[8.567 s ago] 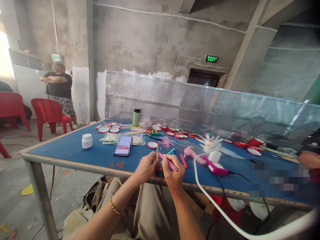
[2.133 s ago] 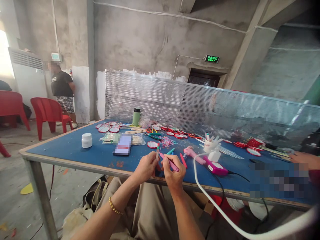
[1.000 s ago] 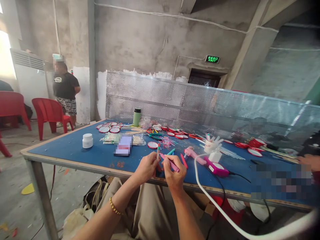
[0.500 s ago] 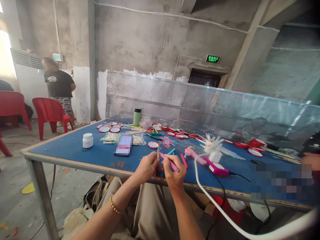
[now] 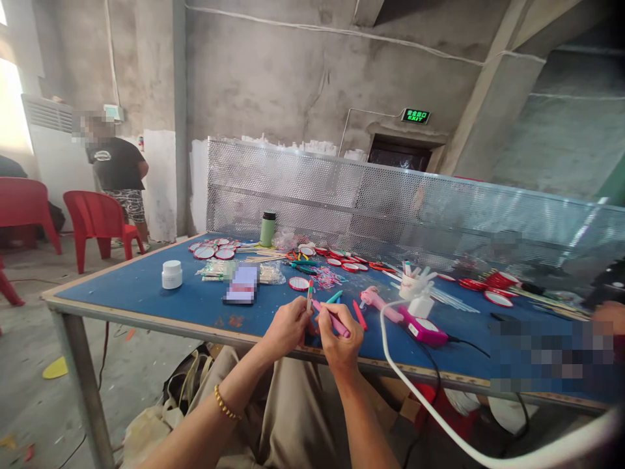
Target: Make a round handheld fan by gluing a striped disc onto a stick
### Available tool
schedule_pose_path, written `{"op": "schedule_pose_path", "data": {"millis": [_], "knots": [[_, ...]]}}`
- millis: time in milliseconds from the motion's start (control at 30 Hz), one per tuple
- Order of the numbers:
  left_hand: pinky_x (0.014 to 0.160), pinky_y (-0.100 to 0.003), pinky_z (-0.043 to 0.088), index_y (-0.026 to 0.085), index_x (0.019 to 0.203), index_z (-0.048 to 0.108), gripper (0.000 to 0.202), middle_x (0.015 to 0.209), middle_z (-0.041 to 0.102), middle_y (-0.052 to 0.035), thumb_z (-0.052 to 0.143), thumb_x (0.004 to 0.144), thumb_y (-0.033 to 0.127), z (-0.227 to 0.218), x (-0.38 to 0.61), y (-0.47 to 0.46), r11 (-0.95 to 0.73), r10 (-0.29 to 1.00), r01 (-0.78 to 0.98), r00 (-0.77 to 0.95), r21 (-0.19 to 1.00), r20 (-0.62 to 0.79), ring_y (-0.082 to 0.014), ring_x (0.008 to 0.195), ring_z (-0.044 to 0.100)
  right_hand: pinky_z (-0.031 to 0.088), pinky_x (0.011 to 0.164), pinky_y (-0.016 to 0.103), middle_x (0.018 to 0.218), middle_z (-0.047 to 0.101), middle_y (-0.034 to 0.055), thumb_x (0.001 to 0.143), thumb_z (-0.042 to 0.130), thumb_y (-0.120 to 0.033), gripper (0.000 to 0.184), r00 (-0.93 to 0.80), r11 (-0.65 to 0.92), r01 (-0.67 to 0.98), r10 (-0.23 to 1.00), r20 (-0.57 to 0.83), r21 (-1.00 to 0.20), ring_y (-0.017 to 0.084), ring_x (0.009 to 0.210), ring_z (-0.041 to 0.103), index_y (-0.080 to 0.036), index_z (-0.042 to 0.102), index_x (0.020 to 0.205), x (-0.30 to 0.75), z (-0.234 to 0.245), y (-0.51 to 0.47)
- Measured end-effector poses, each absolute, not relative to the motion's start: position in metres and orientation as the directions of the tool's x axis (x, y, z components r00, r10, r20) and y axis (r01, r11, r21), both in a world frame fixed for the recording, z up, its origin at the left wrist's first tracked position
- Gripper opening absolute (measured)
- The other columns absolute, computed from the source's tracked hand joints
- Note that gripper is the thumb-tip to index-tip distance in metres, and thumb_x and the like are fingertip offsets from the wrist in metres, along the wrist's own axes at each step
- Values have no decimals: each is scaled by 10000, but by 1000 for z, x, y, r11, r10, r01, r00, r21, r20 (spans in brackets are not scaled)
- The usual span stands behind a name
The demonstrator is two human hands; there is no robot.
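Note:
My left hand point(image 5: 287, 327) is closed round a thin upright stick point(image 5: 308, 296) with a red and green tip, at the near edge of the blue table point(image 5: 137, 290). My right hand point(image 5: 340, 342) is closed on a pink pen-like stick point(image 5: 333, 318), its tip pointing left toward the upright stick. The two hands sit close together. A teal stick point(image 5: 334, 296) and a red stick point(image 5: 359, 314) lie on the table just beyond them.
A pink glue gun point(image 5: 378, 301), a magenta device point(image 5: 422, 327) with a cable, a white jar point(image 5: 172, 274), a green bottle point(image 5: 266, 229) and several red-rimmed discs point(image 5: 215, 251) lie on the table. A perforated metal screen point(image 5: 390, 208) stands behind. A person point(image 5: 114, 176) stands by red chairs point(image 5: 92, 218). Another person's hand point(image 5: 608, 316) is at far right.
My hands stay nearly still with both sticks. The person at the left has shifted about beside the red chairs.

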State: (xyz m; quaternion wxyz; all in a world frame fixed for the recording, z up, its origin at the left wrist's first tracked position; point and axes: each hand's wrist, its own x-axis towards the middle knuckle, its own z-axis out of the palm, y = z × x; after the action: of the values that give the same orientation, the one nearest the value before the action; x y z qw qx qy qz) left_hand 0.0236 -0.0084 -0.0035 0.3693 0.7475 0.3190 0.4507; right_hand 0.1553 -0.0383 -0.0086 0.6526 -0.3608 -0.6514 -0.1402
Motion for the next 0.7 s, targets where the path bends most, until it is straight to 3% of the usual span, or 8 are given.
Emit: {"op": "schedule_pose_path", "data": {"millis": [700], "knots": [[504,-221,356,220,733,435,291,548,561,55,410,951,411,-4,23,-9,-529,807,141,389,837,444,-107,402,502,536,588,225,721,703,3,902,574,-159,86,109,700,659,271,956,-274,123,596,663,-193,652,892,154,-8,-38]]}}
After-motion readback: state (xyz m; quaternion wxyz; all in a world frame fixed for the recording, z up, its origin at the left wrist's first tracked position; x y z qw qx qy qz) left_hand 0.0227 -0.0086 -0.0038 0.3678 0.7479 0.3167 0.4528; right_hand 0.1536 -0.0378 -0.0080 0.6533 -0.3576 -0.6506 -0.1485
